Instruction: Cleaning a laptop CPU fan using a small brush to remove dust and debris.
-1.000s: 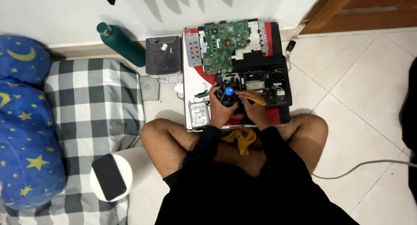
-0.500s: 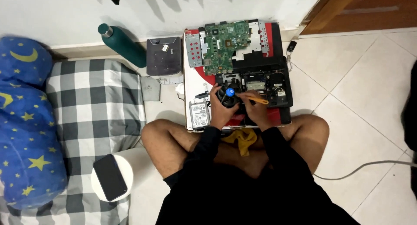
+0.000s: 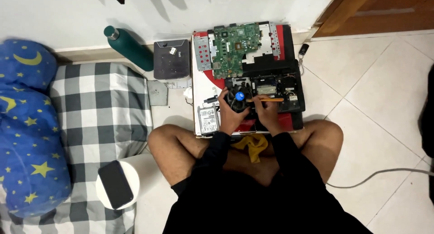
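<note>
Nothing has visibly shifted over the last second: both hands stay put over the dismantled laptop base (image 3: 275, 87) on the floor. Left hand (image 3: 229, 114) has its grip closed around a black cooling fan (image 3: 238, 102) with a blue hub. Right hand (image 3: 266, 111) pinches an orange stick-like tool (image 3: 266, 100), tip at the fan. A green circuit board (image 3: 236, 48) lies just beyond.

A person sat cross-legged on the tiled floor (image 3: 375, 94). The left hand (image 3: 230, 114) gripped a black fan (image 3: 238, 100) with a blue hub, and the right hand (image 3: 267, 111) held a thin orange tool (image 3: 266, 99) level across it. Beyond lay a green circuit board (image 3: 236, 49) and an open laptop base (image 3: 278, 87). A hard drive (image 3: 208, 119) lay just beside the left hand. A green bottle (image 3: 129, 46) leaned at the wall.
</note>
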